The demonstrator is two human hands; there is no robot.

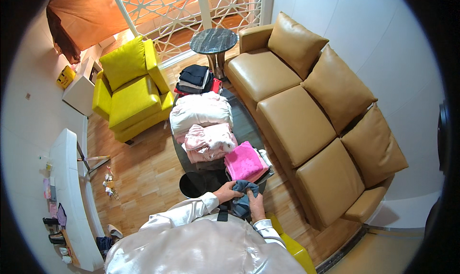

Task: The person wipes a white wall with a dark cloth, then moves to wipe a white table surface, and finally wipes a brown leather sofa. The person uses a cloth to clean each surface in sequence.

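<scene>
My left hand (227, 192) and my right hand (256, 205) both grip a bunched blue-grey cloth (241, 204), held low in front of my body. Just beyond it, folded cloths with a bright pink one (244, 162) on top lie at the near end of a dark oval coffee table (248, 112). Farther along the table are pale pink clothes with white fluffy trim (208, 141). Behind those lies a thick white folded bundle (201, 110). At the table's far end is a stack of dark, white and red folded clothes (194, 79).
A tan leather sofa (298, 124) runs along the right. A yellow armchair (133, 94) stands at the left. A round marble-topped side table (214, 41) is at the back. By the table's near left edge is a black round bin (193, 185). Litter (109, 183) lies on the wood floor.
</scene>
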